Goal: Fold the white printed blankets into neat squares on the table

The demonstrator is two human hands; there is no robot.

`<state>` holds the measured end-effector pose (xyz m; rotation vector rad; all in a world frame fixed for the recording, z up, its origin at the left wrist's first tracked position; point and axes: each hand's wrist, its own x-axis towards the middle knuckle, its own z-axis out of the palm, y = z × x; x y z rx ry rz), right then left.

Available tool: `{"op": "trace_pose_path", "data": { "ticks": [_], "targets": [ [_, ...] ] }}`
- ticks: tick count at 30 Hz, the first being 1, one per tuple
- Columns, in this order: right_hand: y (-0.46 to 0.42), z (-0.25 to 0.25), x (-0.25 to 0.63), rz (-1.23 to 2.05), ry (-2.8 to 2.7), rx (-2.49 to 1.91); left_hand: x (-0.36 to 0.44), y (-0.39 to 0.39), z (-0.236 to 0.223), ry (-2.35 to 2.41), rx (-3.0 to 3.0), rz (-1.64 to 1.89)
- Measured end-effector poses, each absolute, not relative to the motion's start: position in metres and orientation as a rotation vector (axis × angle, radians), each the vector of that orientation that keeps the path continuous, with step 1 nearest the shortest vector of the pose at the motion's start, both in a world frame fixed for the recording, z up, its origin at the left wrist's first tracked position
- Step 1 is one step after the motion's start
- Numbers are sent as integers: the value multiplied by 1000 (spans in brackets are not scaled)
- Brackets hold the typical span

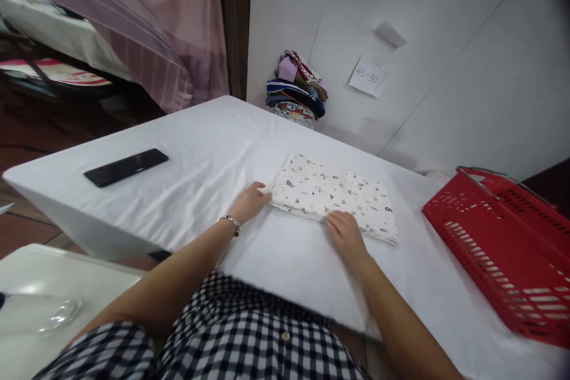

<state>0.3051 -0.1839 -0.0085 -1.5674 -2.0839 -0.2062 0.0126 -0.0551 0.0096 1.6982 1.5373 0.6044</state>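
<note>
A white cloth with a small scattered print (332,193) lies on the white-covered table, folded into a flat rectangle with several layers showing along its near edge. At its near left corner, my left hand (249,203) is closed on the edge with the fingertips. My right hand (348,236) grips the near edge right of the middle, fingers over the top layer. Part of that edge is hidden under the right fingers.
A black phone (127,167) lies on the table (200,130) at the left. On the right stands a red plastic basket (503,249). Folded clothes (296,86) are stacked beyond the far edge, by the wall. A white surface (44,297) is at lower left.
</note>
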Motion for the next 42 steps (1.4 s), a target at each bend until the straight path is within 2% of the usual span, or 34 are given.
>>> {"op": "trace_pose_path", "data": {
  "ticks": [4, 10, 17, 23, 31, 42],
  "targets": [
    [-146, 0, 259, -76, -2130, -1429, 11, -50, 5, 1486, 1544, 637],
    [-116, 1, 224, -51, -2244, -1526, 9, -47, 0, 1431, 1474, 679],
    [-117, 4, 222, -178, -2393, -1572, 8, -49, 1, 1411, 1475, 700],
    [-119, -4, 222, -285, -2312, -1549, 8, -52, 5, 1399, 1455, 694],
    [-119, -3, 219, -222, -2375, -1567, 7, -49, -4, 1406, 1490, 704],
    [-116, 26, 205, -181, -2583, -1777, 8, -51, -2, 1439, 1534, 712]
  ]
}}
